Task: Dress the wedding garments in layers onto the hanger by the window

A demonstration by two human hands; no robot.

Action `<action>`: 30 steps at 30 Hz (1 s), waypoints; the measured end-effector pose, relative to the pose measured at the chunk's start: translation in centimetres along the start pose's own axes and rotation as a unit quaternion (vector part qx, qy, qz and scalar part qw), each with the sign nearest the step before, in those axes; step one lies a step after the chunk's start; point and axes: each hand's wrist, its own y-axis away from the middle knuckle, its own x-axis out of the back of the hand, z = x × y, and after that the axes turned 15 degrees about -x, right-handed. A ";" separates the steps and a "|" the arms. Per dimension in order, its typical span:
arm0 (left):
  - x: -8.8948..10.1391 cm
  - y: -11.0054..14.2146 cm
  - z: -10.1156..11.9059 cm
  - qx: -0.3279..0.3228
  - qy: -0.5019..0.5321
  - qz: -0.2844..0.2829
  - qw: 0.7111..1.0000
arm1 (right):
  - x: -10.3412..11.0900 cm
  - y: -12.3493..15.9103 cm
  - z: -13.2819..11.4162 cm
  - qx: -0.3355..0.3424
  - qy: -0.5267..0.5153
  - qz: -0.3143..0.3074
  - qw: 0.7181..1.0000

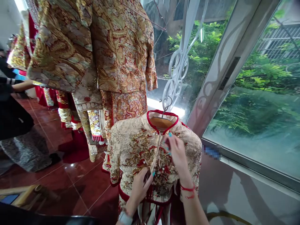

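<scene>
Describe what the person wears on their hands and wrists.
No gloves or sleeves show. The left hand has a pale band, perhaps a watch strap, at its wrist. The right hand has thin red cords around its wrist. The fingernails are painted teal.

Free room — narrow gap between beaded jacket (131, 156) and window wall (234, 187), right of the right hand (178, 156) | red tile floor (77, 178) open, near left | Obstacles — hanging embroidered robes (122, 53), far left; window frame (222, 72), far right
</scene>
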 end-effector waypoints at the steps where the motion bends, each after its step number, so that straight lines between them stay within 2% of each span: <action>1: 1.7 0.3 -0.6 0.024 0.018 0.017 0.999 | 2.2 0.0 0.7 0.028 0.031 0.060 0.997; 2: 3.5 0.5 -1.5 0.057 0.022 0.053 0.997 | 4.7 -0.2 1.4 0.064 0.064 0.140 0.986; 4: 7.2 0.6 -4.3 0.139 -0.040 0.160 0.977 | 9.6 -1.4 3.3 0.108 0.122 0.301 0.940; 5: 8.7 0.4 -6.0 0.169 -0.077 0.193 0.963 | 11.8 -2.3 4.3 0.111 0.151 0.331 0.925; 6: 9.9 0.2 -7.7 0.174 -0.097 0.187 0.962 | 13.5 -3.2 5.3 0.105 0.164 0.312 0.930; 7: 10.8 -0.2 -9.4 0.180 -0.095 0.151 0.967 | 14.7 -4.0 6.2 0.090 0.163 0.268 0.945; 9: 11.5 -0.9 -12.0 0.194 -0.070 0.046 0.977 | 16.0 -5.3 7.7 0.066 0.155 0.193 0.967; 11: 11.6 -1.4 -13.1 0.211 -0.068 -0.025 0.975 | 16.2 -5.8 8.4 0.072 0.157 0.186 0.967; 12: 11.6 -1.6 -13.3 0.218 -0.084 -0.034 0.972 | 16.1 -5.9 8.5 0.080 0.162 0.195 0.964; 13: 11.7 -1.6 -13.1 0.226 -0.110 -0.031 0.967 | 16.1 -5.8 8.4 0.082 0.162 0.195 0.964; 16: 12.5 -0.8 -12.2 0.243 -0.170 0.002 0.955 | 16.6 -5.6 7.7 0.046 0.136 0.130 0.981; 18: 13.3 0.3 -11.8 0.255 -0.184 0.019 0.949 | 17.2 -5.8 7.2 0.036 0.123 0.108 0.986; 20: 13.7 1.4 -11.9 0.272 -0.202 0.033 0.940 | 17.4 -6.4 6.8 0.052 0.123 0.122 0.983; 23: 13.6 1.8 -12.8 0.279 -0.240 0.046 0.929 | 16.6 -7.9 6.2 0.062 0.111 0.164 0.978; 26: 12.7 1.0 -13.3 0.277 -0.196 0.047 0.939 | 15.4 -8.5 5.9 0.055 0.095 0.190 0.976; 28: 11.9 0.9 -13.0 0.272 -0.158 0.056 0.948 | 15.1 -7.4 6.7 0.066 0.100 0.204 0.972; 30: 10.9 2.3 -11.9 0.267 -0.147 0.095 0.948 | 15.1 -4.5 9.3 0.069 0.099 0.259 0.958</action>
